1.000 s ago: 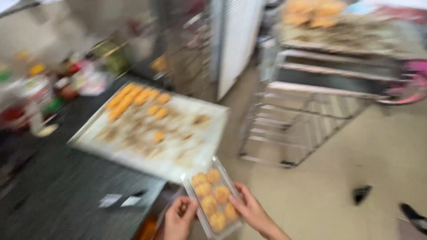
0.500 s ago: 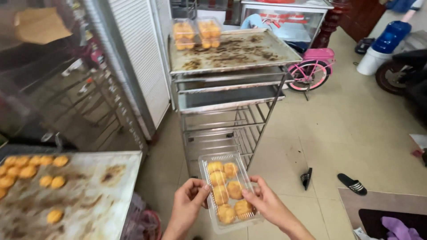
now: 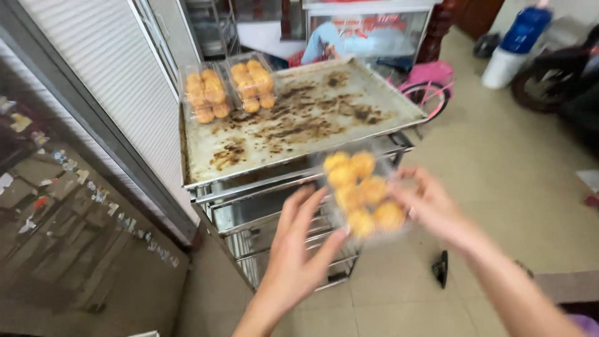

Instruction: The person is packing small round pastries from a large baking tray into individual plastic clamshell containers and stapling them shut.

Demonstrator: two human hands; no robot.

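Between my two hands I carry a clear plastic box of golden round pastries (image 3: 363, 190) in front of a metal rack. My left hand (image 3: 299, 249) grips its near left edge, and my right hand (image 3: 430, 206) grips its right side. Just beyond lies a stained metal baking tray (image 3: 299, 128) on top of the rack (image 3: 274, 218). Two more clear boxes of the same pastries (image 3: 228, 90) sit side by side at the tray's far left corner.
A wall of grey slatted panels (image 3: 93, 68) runs along the left. A pink child's bicycle (image 3: 430, 84) stands behind the rack. A dark sandal (image 3: 440, 268) lies on the tiled floor, and a motorbike wheel (image 3: 540, 84) and a white-and-blue container (image 3: 515, 43) stand far right.
My view has swung from the dark counter with its tray of loose pastries to the metal rack. Both hands have carried the box up towards the rack's top tray.
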